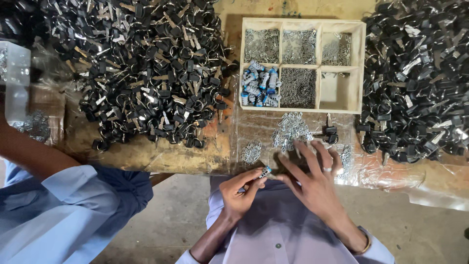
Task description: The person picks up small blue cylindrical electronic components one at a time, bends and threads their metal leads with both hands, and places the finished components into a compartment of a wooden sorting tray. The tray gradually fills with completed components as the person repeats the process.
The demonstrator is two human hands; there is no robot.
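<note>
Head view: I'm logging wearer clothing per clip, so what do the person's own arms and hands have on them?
Both hands are bare, no gloves. The right hand has a silver ring on one finger and a gold-coloured bangle at the wrist. The left hand shows no jewellery. Pale lilac shirt sleeves end near the wrists.

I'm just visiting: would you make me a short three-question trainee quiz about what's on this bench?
1. True or false: the wooden tray has six compartments.
2. What does the left hand hold in its fingers? A) a small blue-and-silver cylinder B) a screwdriver C) a black key
3. Fill in: the tray compartment nearest the right pile of black keys, in the lower row, looks ____.

Key: 1 true. 2 A, the small cylinder, like those in the tray's lower left compartment. 3 nearly empty. The right hand is spread over the bench edge.
</note>
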